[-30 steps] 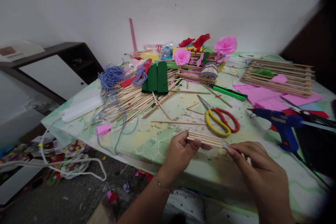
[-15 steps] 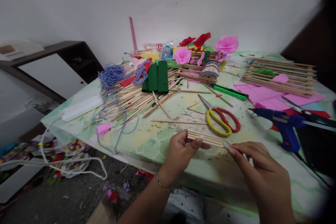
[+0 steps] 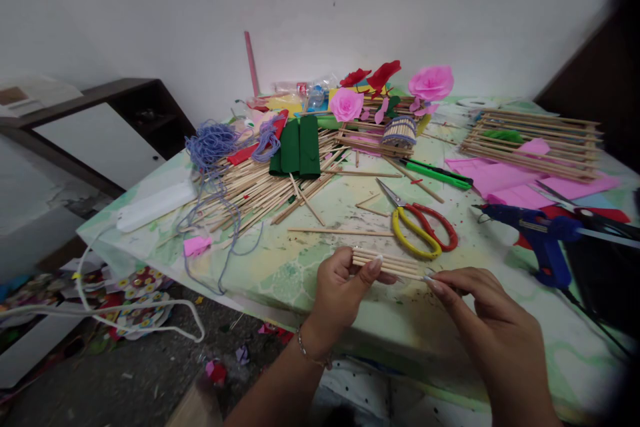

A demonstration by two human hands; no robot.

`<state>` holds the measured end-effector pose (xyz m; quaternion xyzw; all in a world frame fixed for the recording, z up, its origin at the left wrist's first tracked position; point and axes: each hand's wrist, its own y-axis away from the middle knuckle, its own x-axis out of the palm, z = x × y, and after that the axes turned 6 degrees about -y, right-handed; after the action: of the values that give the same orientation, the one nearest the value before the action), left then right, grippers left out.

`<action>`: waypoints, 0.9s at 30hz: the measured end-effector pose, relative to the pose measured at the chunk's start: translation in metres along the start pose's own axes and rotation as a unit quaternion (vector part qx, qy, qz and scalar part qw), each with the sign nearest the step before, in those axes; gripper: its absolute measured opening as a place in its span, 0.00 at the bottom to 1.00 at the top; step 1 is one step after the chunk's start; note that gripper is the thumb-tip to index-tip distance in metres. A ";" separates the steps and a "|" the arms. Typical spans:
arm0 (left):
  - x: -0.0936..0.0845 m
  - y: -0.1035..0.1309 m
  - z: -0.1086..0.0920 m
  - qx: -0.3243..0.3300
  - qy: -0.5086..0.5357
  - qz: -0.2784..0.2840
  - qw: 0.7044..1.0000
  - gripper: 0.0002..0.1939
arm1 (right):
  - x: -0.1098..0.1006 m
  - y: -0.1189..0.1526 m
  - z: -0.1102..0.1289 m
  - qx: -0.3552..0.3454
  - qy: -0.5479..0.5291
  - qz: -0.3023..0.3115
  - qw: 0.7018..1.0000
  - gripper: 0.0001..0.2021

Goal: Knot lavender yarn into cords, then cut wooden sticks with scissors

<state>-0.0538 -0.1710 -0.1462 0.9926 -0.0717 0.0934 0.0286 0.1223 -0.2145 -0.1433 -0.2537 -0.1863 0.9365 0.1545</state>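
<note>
Several short wooden sticks [image 3: 395, 265], side by side in a flat row, lie in the grip of my left hand [image 3: 345, 290], its thumb on top. At their right end my right hand [image 3: 480, 313] pinches with thumb and forefinger; whether it grips a stick tip or something smaller cannot be made out. Just beyond the sticks rest scissors [image 3: 417, 230] with one yellow and one red handle. A single long stick [image 3: 340, 232] lies on the table behind my left hand.
A blue glue gun [image 3: 543, 233] lies at the right, near pink paper [image 3: 480, 177] and a stick frame [image 3: 540, 143]. Further back are loose sticks [image 3: 250, 187], green felt [image 3: 300, 147], purple yarn [image 3: 211, 145] and paper flowers [image 3: 347, 105]. A white power strip [image 3: 155, 207] sits left.
Both hands and the row of sticks have shifted slightly to the left. The hold on the sticks looks the same.
</note>
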 end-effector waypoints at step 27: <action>-0.001 -0.002 -0.008 0.022 0.035 -0.101 0.994 0.16 | -0.001 -0.112 -0.020 0.164 0.330 0.231 0.900 0.13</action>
<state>-0.0558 -0.1687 -0.1390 0.9913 0.0320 0.1262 0.0182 0.1557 -0.1108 -0.1110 -0.5552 0.0957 0.8258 0.0255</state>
